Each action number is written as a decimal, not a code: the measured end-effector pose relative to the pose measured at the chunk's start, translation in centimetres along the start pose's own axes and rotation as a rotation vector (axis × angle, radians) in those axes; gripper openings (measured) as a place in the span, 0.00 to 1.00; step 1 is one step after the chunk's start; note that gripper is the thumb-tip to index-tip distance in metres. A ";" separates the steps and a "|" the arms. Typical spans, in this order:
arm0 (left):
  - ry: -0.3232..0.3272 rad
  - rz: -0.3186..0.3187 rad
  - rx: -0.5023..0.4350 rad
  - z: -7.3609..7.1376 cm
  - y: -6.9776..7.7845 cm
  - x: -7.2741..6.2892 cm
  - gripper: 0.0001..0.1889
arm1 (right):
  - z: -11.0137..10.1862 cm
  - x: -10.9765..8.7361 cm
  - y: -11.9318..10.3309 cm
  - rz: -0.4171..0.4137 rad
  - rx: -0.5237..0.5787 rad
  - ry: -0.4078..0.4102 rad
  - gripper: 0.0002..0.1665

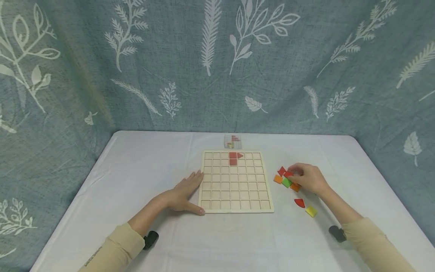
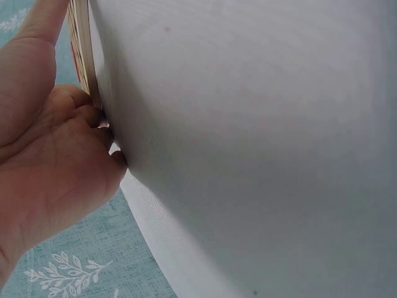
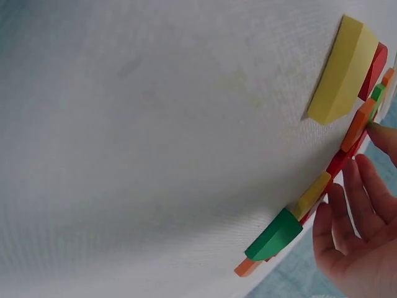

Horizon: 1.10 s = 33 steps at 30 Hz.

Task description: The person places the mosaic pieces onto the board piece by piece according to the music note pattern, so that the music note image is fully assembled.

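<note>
My left hand [image 1: 185, 192] lies spread along the left edge of a square wooden grid board [image 1: 234, 206], thumb at its lower left corner and fingers at its side. Up close in the left wrist view, the fingers [image 2: 87, 118] meet the board's edge. Three red pieces [image 1: 233, 155] sit in cells at the board's top. To the right of the board, my right hand [image 1: 308, 178] pinches a red piece [image 1: 288, 174] between thumb and fingers, low among the loose pieces. Around it lie another red piece [image 1: 281, 171], a green square [image 1: 287, 183] and orange squares [image 1: 278, 179].
A small clear card or case with a coloured pattern [image 1: 232, 142] stands behind the board. Nearer me lie a red quarter-circle [image 1: 300, 203] and a yellow square [image 1: 310, 211]. The right wrist view shows a dark green piece [image 3: 274, 236] beyond the hand. A patterned curtain [image 1: 217, 94] encloses the table.
</note>
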State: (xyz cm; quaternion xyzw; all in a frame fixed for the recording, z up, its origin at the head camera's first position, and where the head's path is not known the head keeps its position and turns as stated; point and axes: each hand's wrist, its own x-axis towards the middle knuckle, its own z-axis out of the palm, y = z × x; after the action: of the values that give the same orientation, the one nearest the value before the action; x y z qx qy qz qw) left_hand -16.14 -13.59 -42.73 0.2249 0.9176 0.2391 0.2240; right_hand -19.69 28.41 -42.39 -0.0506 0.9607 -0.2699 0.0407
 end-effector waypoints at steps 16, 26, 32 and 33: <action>0.007 0.001 -0.006 0.2 -0.1 0.1 0.65 | 0.6 -0.1 0.1 0.002 0.009 0.000 0.22; 0.014 0.010 0.004 0.4 -0.2 0.0 0.65 | 0.9 0.1 -0.2 -0.002 0.063 0.037 0.24; 0.009 0.009 0.001 0.3 0.0 0.0 0.64 | 1.4 0.9 -1.2 -0.001 0.180 0.051 0.25; 0.010 0.008 0.001 0.3 0.0 0.0 0.64 | 1.5 1.2 -1.5 0.002 0.199 0.046 0.26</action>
State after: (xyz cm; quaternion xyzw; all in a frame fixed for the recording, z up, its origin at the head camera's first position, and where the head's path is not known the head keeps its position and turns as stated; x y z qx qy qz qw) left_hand -15.94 -13.50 -42.95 0.2274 0.9180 0.2404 0.2185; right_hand -20.57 26.20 -42.97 -0.0392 0.9299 -0.3650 0.0238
